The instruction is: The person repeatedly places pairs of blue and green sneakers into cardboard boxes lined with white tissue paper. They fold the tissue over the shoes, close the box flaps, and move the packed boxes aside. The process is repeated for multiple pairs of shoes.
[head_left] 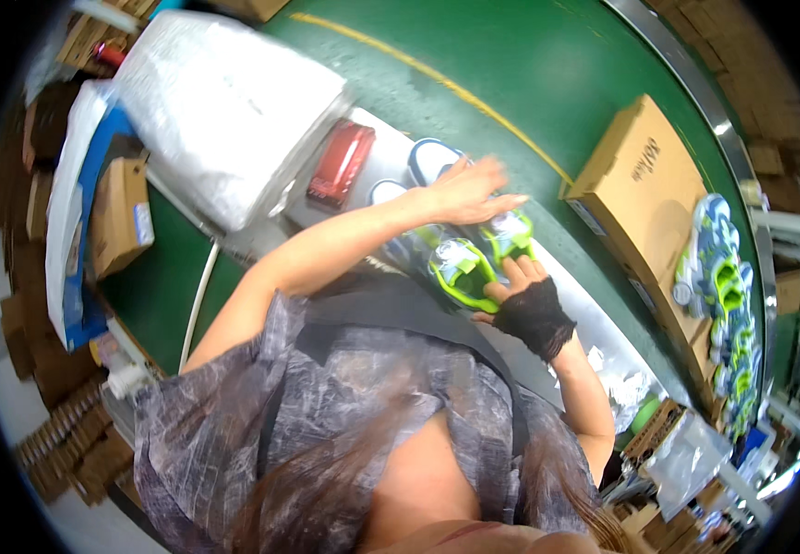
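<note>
A pair of sneakers lies before me on a narrow pale work surface (594,319), heels toward my right hand. The nearer sneaker (460,268) and the farther sneaker (514,233) have bright green linings, grey-blue uppers and white toes. My left hand (467,192) reaches across above them, fingers stretched and slightly blurred, hiding their middle parts. In a black fingerless glove, my right hand (527,300) grips the heel of the nearer sneaker; its fingertips also reach the farther heel. To the left of the toes lies a shiny red box (342,162).
A large stack wrapped in clear plastic (224,111) stands at the left, near a small cardboard box (123,217). Beyond the sneakers runs a green belt-like surface (511,55) with a yellow line. At the right, a long brown carton (644,175) borders a row of similar sneakers (727,286).
</note>
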Demonstrator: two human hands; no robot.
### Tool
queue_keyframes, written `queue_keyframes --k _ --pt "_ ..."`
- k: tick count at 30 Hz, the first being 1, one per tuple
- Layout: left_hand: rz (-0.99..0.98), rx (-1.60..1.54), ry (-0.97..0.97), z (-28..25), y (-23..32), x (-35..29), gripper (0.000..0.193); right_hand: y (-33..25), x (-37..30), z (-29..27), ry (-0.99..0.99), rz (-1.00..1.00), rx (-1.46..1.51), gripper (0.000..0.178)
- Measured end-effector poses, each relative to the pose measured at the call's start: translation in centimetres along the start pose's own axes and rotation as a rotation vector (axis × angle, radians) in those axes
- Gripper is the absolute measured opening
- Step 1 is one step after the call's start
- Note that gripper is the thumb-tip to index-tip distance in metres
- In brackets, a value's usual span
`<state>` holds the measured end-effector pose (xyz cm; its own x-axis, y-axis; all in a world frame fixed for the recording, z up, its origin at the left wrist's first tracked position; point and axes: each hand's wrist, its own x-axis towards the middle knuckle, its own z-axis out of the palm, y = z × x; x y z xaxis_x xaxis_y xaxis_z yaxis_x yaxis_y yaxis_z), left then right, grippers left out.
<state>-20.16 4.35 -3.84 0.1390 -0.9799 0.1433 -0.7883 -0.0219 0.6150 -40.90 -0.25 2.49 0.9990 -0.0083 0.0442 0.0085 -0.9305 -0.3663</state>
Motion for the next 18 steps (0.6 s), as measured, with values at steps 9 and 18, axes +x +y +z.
queue_keyframes --k 9,18 --pt "-0.177 -0.068 -0.373 -1.5 1.1 1.7 0.06 17.6 -1.0 -1.2 0.189 0.792 -0.552 0.077" --pt "0.013 -0.055 0.191 -1.1 2.0 3.5 0.07 10.4 3.1 -1.9 0.739 0.527 -0.312 0.074"
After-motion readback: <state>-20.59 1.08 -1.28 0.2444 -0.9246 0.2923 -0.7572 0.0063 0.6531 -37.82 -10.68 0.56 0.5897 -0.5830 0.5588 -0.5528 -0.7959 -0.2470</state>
